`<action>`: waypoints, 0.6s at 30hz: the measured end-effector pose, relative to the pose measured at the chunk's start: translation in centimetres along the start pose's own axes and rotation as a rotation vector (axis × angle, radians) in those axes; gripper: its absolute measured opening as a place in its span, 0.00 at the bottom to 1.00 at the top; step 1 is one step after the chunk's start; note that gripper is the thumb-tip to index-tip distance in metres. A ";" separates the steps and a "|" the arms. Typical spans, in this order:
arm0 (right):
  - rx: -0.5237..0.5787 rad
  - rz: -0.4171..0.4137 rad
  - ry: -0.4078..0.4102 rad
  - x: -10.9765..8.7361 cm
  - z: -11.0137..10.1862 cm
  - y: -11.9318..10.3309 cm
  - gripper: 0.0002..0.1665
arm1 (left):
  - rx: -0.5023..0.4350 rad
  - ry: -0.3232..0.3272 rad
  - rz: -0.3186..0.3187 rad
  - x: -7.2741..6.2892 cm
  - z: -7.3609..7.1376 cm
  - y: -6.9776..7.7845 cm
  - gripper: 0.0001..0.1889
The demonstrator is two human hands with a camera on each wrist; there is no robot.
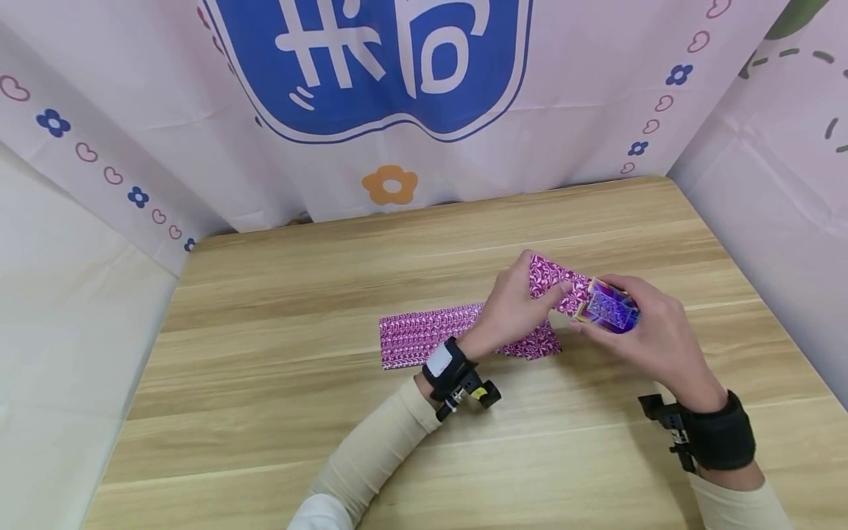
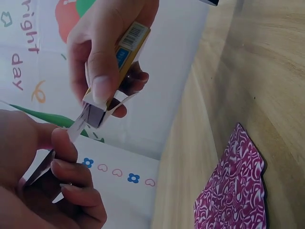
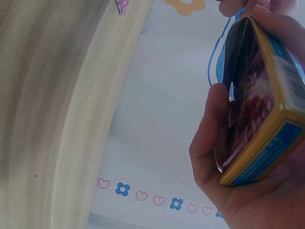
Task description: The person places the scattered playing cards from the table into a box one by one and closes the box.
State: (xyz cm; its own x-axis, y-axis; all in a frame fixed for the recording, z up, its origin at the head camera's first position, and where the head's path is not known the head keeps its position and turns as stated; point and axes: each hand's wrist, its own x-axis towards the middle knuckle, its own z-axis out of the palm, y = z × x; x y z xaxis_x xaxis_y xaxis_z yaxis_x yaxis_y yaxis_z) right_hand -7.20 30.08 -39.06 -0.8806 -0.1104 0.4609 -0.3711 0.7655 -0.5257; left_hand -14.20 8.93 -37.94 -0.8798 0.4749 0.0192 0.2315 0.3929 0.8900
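Observation:
My right hand (image 1: pixel 656 331) grips a small purple and gold card box (image 1: pixel 609 305) by its sides, above the right part of the table. In the left wrist view the end of the box (image 2: pixel 131 40) that faces my left hand is open, with a flap sticking out. My left hand (image 1: pixel 506 313) pinches magenta-and-white patterned playing cards (image 1: pixel 546 276) at the box's mouth. How many it holds, and whether any reach inside, I cannot tell. Below the left hand, a row of overlapping playing cards (image 1: pixel 424 335) lies face down, partly hidden by that hand.
The wood-grain table (image 1: pixel 265 412) stretches around the cards on all sides. Behind it hangs a white printed curtain (image 1: pixel 265 173) with a blue emblem, and more cloth (image 1: pixel 782 199) closes off the right side. Each wrist wears a black strap with a small camera.

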 end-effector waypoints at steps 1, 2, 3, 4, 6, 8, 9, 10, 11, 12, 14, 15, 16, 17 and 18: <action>0.007 -0.005 -0.008 0.0 0.0 0.0 0.43 | 0.003 -0.018 0.002 0.0 0.0 0.0 0.27; 0.009 -0.013 -0.016 0.0 0.0 0.0 0.44 | 0.002 -0.038 -0.003 0.0 0.0 -0.1 0.28; 0.011 -0.021 -0.023 0.0 0.1 0.0 0.44 | 0.005 -0.057 -0.007 0.0 0.1 -0.1 0.29; 0.013 -0.027 -0.029 0.0 0.1 0.0 0.44 | 0.007 -0.075 -0.009 0.1 0.2 -0.1 0.30; 0.020 -0.036 -0.036 0.1 0.2 0.0 0.45 | 0.001 -0.114 -0.021 0.1 0.4 -0.2 0.33; 0.021 -0.036 -0.031 0.1 0.3 0.0 0.45 | 0.001 -0.131 -0.027 0.1 0.4 -0.4 0.33; 0.022 -0.034 -0.026 0.1 0.3 0.0 0.44 | 0.001 -0.134 -0.025 0.1 0.4 -0.4 0.32; 0.022 -0.030 -0.022 0.0 0.2 0.1 0.44 | -0.006 -0.135 -0.023 0.1 0.3 -0.5 0.30; 0.021 -0.028 -0.018 0.0 0.2 0.1 0.44 | -0.014 -0.132 -0.022 0.2 0.2 -0.6 0.29; 0.020 -0.024 -0.015 0.0 0.1 0.1 0.44 | -0.026 -0.125 -0.021 0.2 0.1 -0.7 0.27; 0.018 -0.018 -0.011 0.0 0.0 0.1 0.43 | -0.058 -0.099 -0.024 0.2 -0.3 -0.7 0.24; 0.016 -0.017 -0.010 0.0 0.0 0.2 0.43 | -0.076 -0.082 -0.028 0.2 -0.4 -0.8 0.22; 0.014 -0.016 -0.009 0.0 -0.1 0.2 0.43 | -0.090 -0.065 -0.031 0.2 -0.6 -0.8 0.20; 0.013 -0.016 -0.009 0.0 -0.1 0.2 0.43 | -0.101 -0.050 -0.034 0.1 -0.6 -0.8 0.18; 0.011 -0.016 -0.010 0.0 -0.1 0.2 0.43 | -0.110 -0.039 -0.033 0.1 -0.7 -0.8 0.16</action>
State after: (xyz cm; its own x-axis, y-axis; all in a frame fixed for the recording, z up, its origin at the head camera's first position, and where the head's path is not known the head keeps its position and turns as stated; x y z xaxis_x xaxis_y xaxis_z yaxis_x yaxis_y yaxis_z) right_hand -7.20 30.32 -39.06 -0.8774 -0.1295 0.4620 -0.3886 0.7566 -0.5258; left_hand -14.77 8.14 -38.31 -0.8689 0.4943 -0.0273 0.1535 0.3215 0.9344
